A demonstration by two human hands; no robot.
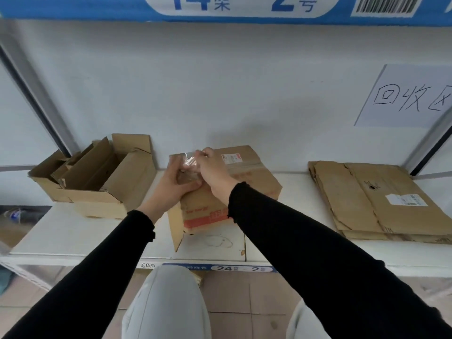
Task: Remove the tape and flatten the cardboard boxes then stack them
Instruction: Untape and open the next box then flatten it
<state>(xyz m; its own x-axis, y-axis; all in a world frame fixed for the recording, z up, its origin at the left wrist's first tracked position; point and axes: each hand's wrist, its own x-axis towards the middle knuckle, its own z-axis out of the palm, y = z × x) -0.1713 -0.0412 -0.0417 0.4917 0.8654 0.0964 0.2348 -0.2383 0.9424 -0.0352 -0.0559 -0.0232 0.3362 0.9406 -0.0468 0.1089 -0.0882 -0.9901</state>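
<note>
a white shelf [73, 231] runs across the view against a pale wall, and the things on it sit in three groups. at the right end lies a stack of flattened boxes [376, 199], several brown sheets laid one on another, the top one bearing a small white label. at the left end stands a group of open boxes [93, 177], flaps up, smaller ones nested inside a larger one. between them, in the middle of the shelf, is the box in hand [227, 189], a partly collapsed brown carton with red print along its near side, a white label near its far edge and one flap hanging open toward the front. on the wall above the stack hangs a paper sign [406, 96] with handwritten characters. both arms in black sleeves reach to the far left corner of the middle carton. the left hand [176, 182] grips that corner, fingers curled round the cardboard. the right hand [212, 172] is raised just beside it, fingertips pinching a crumpled strip of clear tape [189, 159] that lifts off the corner.
</note>
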